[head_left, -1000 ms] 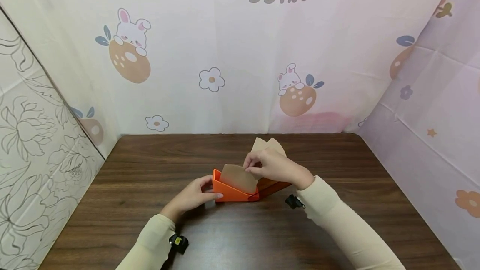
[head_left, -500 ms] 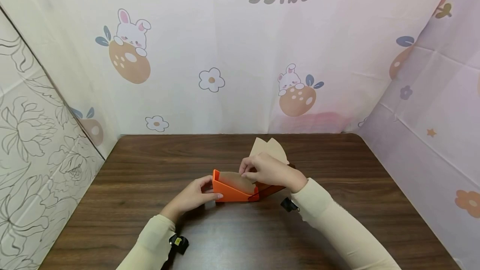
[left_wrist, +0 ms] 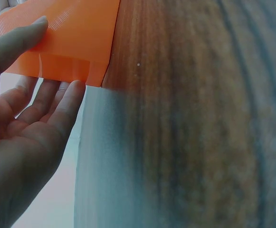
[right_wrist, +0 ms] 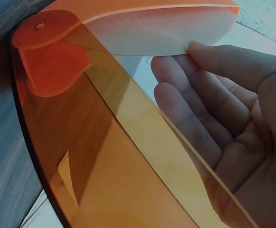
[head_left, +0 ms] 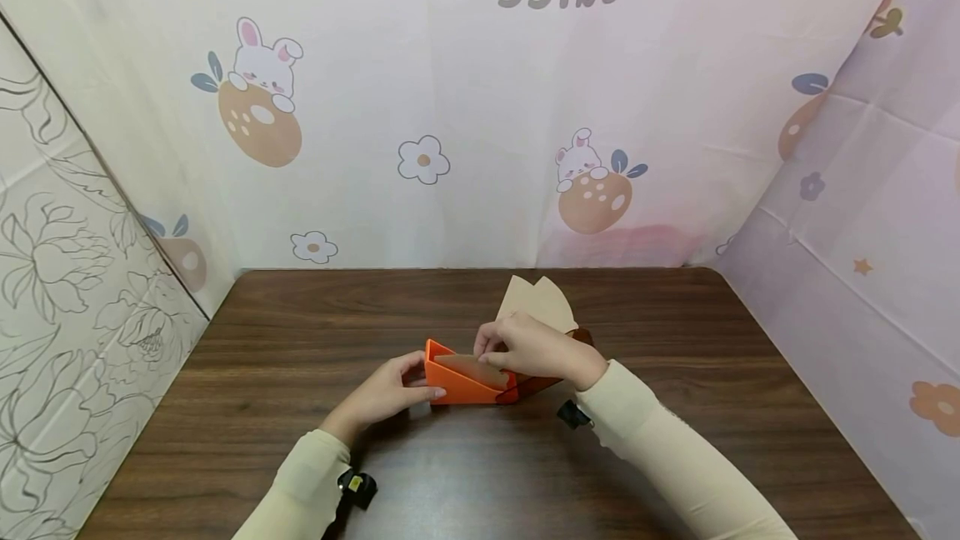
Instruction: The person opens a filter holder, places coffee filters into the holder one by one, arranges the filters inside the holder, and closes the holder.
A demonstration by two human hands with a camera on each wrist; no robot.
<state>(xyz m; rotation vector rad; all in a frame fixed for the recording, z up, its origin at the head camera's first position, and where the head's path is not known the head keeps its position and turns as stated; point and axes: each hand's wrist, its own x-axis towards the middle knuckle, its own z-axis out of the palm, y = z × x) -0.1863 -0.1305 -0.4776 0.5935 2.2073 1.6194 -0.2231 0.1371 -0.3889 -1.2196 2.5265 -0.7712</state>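
Note:
My left hand [head_left: 384, 392] grips the left end of an orange holder [head_left: 459, 387] on the table, its thumb on the front face and its fingers round the back, as the left wrist view also shows. Inside the holder stands a brown paper coffee filter [head_left: 468, 367], mostly sunk below the rim. My right hand [head_left: 528, 347] pinches the filter's top edge between thumb and fingers. From the holder's right end a see-through amber lid [right_wrist: 95, 156] hangs swung out on its pivot, passing under the right hand.
More coffee filters [head_left: 538, 300], fanned out, lie behind the right hand. The dark wooden table [head_left: 315, 315] ends at a printed cloth backdrop [head_left: 360, 107], with further cloth at both sides.
My right hand has moved down and slightly left, and the pinched coffee filter has sunk deeper into the orange holder. The left hand and holder have stayed put.

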